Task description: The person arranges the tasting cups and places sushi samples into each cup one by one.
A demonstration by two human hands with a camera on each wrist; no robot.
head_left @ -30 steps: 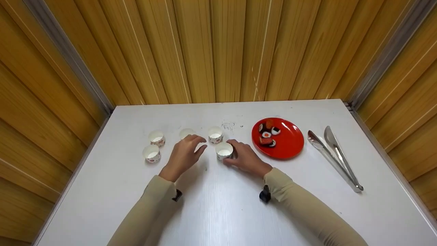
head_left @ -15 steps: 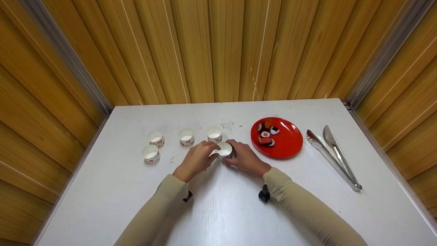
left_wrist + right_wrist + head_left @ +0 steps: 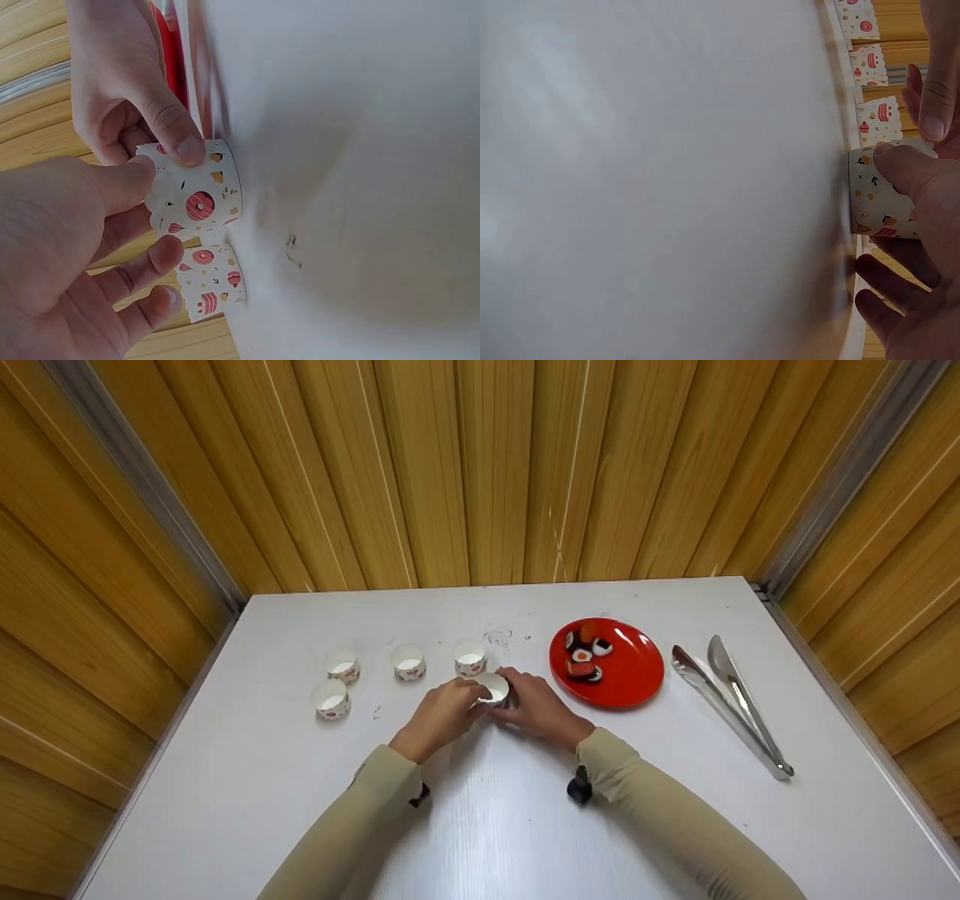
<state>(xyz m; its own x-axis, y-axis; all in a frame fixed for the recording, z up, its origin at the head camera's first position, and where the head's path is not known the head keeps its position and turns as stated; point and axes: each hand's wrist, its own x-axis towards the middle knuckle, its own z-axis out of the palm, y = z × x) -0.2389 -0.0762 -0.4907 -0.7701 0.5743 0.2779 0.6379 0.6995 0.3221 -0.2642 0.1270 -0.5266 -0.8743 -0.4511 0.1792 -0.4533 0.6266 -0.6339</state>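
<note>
A white paper baking cup printed with doughnuts stands upright between my two hands near the table's middle. My left hand pinches its scalloped rim; in the left wrist view the thumb lies against the rim's outside. From the other side, my right hand grips the cup's wall, its thumb pressed flat on the print in the right wrist view. Right behind it stands a second baking cup. Farther left are another baking cup and a pair, a rear cup and a front cup.
To the right lies a red plate bearing several sushi pieces. Metal tongs rest spread beside it, hinge end toward me. Wood-patterned walls bound the white table at the back and sides.
My left hand has moved right, from beside the cups to the baking cup, and now pinches its rim. My right hand has kept its grip on that cup.
</note>
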